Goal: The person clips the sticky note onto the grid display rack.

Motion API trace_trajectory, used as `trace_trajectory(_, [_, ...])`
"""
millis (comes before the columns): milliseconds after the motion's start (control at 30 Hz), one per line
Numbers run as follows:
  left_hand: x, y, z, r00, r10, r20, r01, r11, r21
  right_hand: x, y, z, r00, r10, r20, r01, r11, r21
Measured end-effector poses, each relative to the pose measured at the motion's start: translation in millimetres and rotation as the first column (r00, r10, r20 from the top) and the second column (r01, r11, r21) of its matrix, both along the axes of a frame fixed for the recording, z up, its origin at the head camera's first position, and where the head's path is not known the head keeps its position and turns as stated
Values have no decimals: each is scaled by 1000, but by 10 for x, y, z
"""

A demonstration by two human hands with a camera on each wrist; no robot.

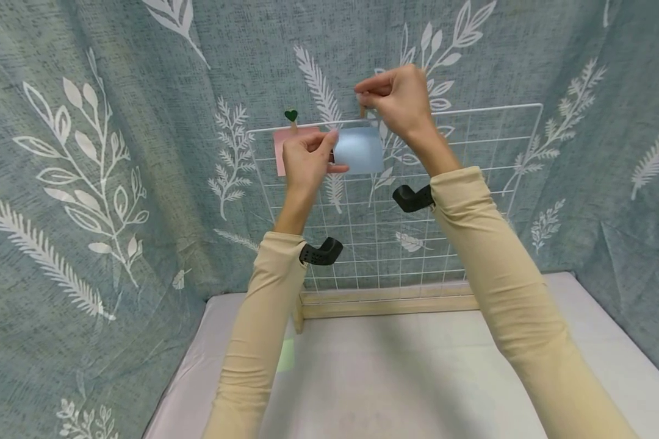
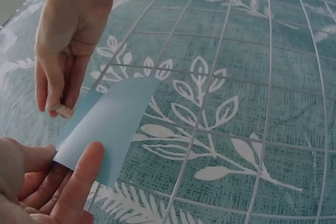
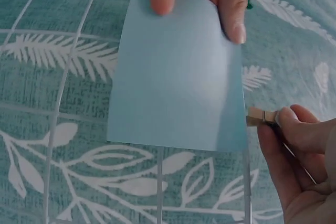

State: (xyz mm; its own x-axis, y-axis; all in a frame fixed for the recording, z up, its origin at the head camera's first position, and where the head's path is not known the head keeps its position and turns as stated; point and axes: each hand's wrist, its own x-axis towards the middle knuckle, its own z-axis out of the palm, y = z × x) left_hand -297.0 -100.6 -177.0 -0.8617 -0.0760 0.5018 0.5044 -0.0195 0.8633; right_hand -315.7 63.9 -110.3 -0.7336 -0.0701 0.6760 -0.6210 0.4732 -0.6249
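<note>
My left hand (image 1: 306, 160) pinches a light blue card (image 1: 359, 150) by its left edge, holding it against the top of the white wire grid (image 1: 417, 201). In the right wrist view the card (image 3: 176, 77) bows slightly under the left thumb and fingers. My right hand (image 1: 403, 100) pinches a small wooden clothespin (image 3: 262, 116) just above the card's top edge, its tip right at the top wire. Behind my left hand a pink card (image 1: 280, 149) hangs from the grid, with a clothespin bearing a green heart (image 1: 291, 114) at its top.
The grid stands in a wooden base (image 1: 390, 305) on a white table (image 1: 362, 378). A pale green paper (image 1: 287, 355) lies on the table near the left forearm. Teal curtains with white leaf prints (image 1: 88, 183) surround the table.
</note>
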Motion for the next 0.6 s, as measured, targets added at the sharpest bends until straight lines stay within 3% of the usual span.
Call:
trace_trajectory(200, [-46, -10, 4, 999, 33, 14, -33, 999, 6, -28, -78, 19, 999, -7, 43, 4, 998, 71])
trace_trajectory(600, [-93, 21, 33, 1000, 28, -4, -28, 1000, 1, -61, -68, -8, 998, 8, 58, -13, 997, 76])
